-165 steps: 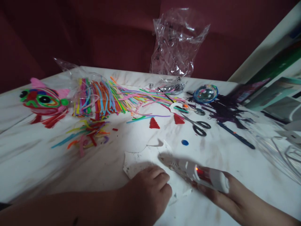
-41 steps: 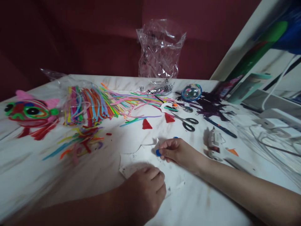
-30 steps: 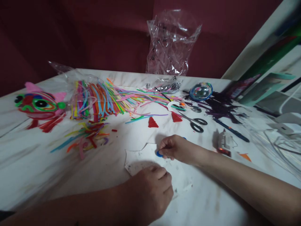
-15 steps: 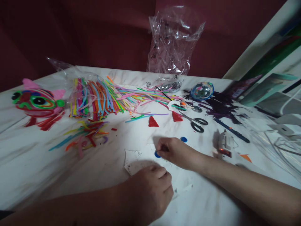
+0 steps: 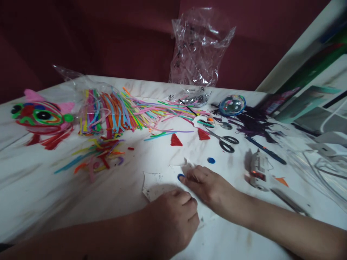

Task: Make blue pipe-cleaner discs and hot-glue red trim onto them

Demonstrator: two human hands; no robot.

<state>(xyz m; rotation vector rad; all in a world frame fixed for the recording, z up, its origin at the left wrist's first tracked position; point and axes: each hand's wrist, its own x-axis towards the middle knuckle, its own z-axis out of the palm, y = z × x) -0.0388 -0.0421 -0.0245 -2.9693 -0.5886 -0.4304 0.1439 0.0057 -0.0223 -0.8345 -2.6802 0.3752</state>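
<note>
A small blue disc point(image 5: 180, 177) lies against the thumb tip of my right hand point(image 5: 210, 184), over a white piece of paper point(image 5: 154, 180). The right fingers are bent beside a raised white edge, partly hiding it. My left hand point(image 5: 173, 218) rests on the near part of the paper, its fingers curled and pressed together; their tips are hidden. A second blue disc point(image 5: 211, 160) lies on the table just beyond my right hand. Farther off are two red triangular pieces point(image 5: 176, 140) and black-handled scissors point(image 5: 226, 141).
A glue gun point(image 5: 258, 171) and a dark blue pen-like tool point(image 5: 267, 150) lie to the right, near cables. Colourful pipe cleaners point(image 5: 116, 112) spread across the back, with cut scraps point(image 5: 94, 155) nearer. A decorated animal-face figure point(image 5: 43, 117) stands far left, a clear ball point(image 5: 232, 104) at back right.
My right hand has turned and opened its fingers somewhat, moving slightly right and down while the thumb stays at the disc. A white edge now shows raised behind it. My left hand is nearly still.
</note>
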